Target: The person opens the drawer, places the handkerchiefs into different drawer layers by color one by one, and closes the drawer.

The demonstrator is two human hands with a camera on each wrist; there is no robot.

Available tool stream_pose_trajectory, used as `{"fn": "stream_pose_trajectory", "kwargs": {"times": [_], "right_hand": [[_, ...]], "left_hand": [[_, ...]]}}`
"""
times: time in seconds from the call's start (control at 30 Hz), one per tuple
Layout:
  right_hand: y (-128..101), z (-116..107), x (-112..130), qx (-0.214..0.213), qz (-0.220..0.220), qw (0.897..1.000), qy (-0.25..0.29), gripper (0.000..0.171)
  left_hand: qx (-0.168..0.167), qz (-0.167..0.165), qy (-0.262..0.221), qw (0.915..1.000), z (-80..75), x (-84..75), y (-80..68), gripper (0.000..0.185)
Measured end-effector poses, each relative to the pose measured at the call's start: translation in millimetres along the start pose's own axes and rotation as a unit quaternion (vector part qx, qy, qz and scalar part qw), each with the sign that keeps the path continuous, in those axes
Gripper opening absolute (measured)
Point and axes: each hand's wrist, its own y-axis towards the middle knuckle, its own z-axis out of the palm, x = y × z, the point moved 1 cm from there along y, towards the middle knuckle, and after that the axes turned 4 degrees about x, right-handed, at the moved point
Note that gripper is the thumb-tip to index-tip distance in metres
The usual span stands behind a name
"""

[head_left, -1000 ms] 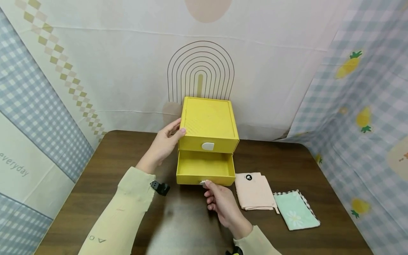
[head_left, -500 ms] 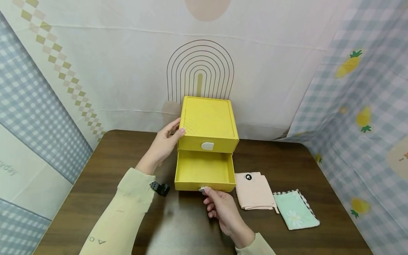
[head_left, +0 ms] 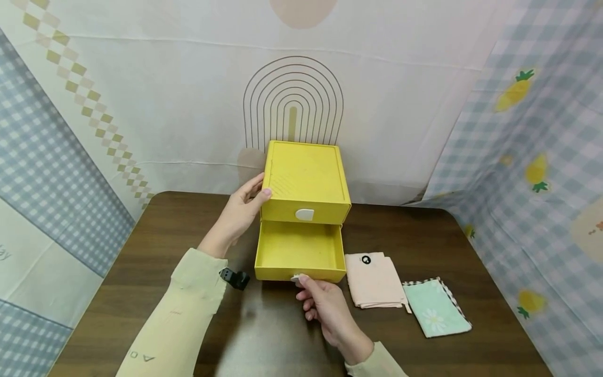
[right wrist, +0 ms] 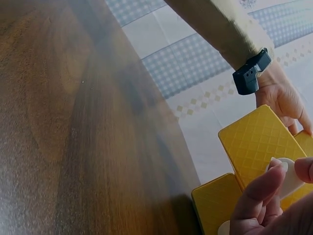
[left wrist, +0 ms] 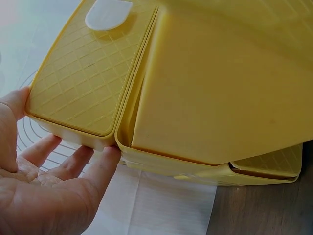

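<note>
Mid-frame, the drawer (head_left: 273,274) sits just above your right hand (head_left: 330,315), pinching its tab (head_left: 294,278); your left hand (head_left: 239,212), spread, touches the cabinet (head_left: 307,173).

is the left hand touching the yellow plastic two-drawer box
Touching: the left wrist view shows the left hand with fingers against the side of the yellow box.

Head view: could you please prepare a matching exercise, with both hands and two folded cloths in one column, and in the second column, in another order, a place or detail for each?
Column 1
1. Left hand
2. Right hand
3. Pink cloth
4. Mint-green cloth

Column 2
A. Shows a white flower
B. Touches the upper part of the yellow cabinet
C. Pinches the white handle of the pulled-out drawer
D. Bears a round black mark

Right pairs: 1-B; 2-C; 3-D; 4-A
</note>
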Motion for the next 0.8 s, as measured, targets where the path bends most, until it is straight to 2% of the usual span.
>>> {"fn": "stream_pose_trajectory", "kwargs": {"times": [0.3, 0.43, 0.53, 0.67, 0.8], "right_hand": [[-0.5, -5.4, -0.6, 0.001, -0.001, 1.0, -0.024, 0.053], [-2.0, -20.0, -1.3, -0.016, -0.012, 0.999, -0.049, 0.055], [-6.2, -34.0, 0.2, -0.039, -0.031, 0.996, -0.072, 0.054], [-13.7, -53.9, 3.4, -0.077, -0.073, 0.988, -0.115, 0.046], [-19.0, -75.4, 6.5, -0.11, -0.099, 0.972, -0.182, 0.037]], "left_hand": [[0.004, -0.003, -0.007, 1.0, -0.8, 1.2, 1.6, 0.06], [0.003, -0.001, -0.013, 0.9999, -2.7, 17.3, 10.4, 0.062], [0.004, -0.002, -0.014, 0.9999, -3.9, 21.2, 12.8, 0.064], [0.008, -0.009, -0.014, 0.9998, -4.1, 11.4, 9.0, 0.062], [0.005, -0.009, -0.016, 0.9998, -6.4, 18.6, 13.3, 0.061]]}}
